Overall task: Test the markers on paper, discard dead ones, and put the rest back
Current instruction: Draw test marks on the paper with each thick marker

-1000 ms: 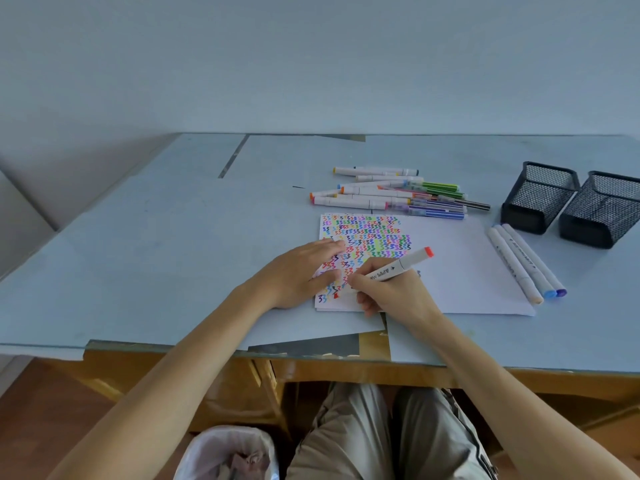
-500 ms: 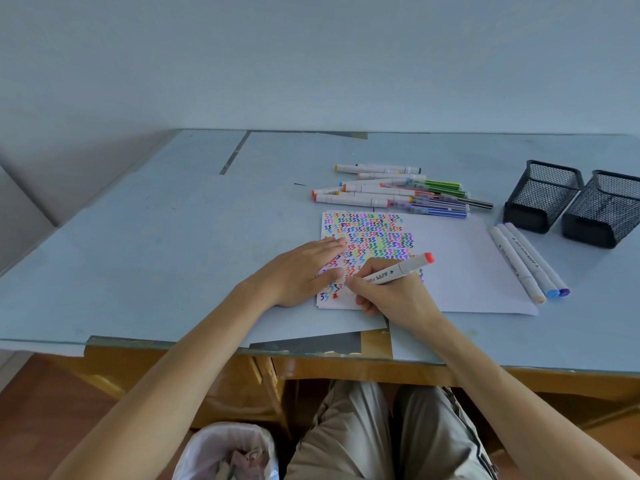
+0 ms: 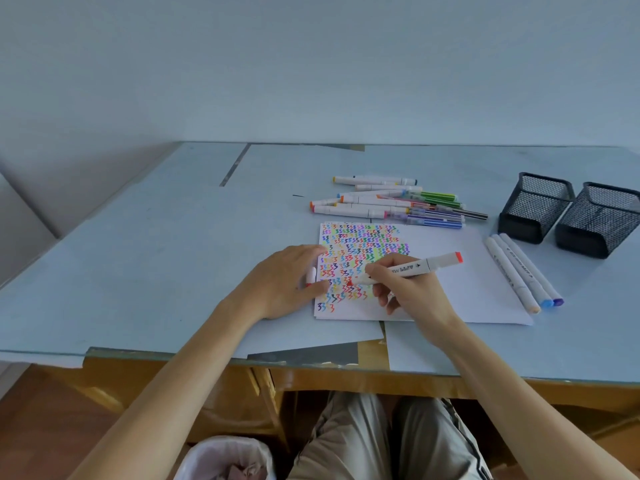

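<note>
A: Head view first. Is any writing showing?

B: The red-capped marker (image 3: 412,267) is carrying dark print along its white barrel, upside down from here and too small to read. The three markers (image 3: 523,271) lying side by side right of the paper (image 3: 446,289) are carrying grey print too, also unreadable. The sheet's left part is filling up with rows of coloured zigzags.

A: How are the hands gripping?

B: The right hand (image 3: 410,289) is pinching the marker between thumb and curled fingers, red tip touching the paper among the lower zigzags, capped end tilting up to the right. The left hand (image 3: 282,284) is lying at the sheet's left edge, its fingers curled round a small white cap (image 3: 311,277) with a red end.

A: What else is lying around?

B: A pile of markers (image 3: 391,202) is sitting beyond the paper, white barrels mixed with green, purple and blue ones. Two black mesh holders (image 3: 568,213) are standing side by side at the far right, near the three markers. Under the table edge (image 3: 311,362) a white-lined bin (image 3: 225,459) is showing beside the person's knees. The right hand is covering part of the sheet's lower rows.

A: What is differing from half a second ago?

B: The left hand is now sitting further left, off the zigzags, with the cap showing in it; the marker is tilting more steeply.
</note>
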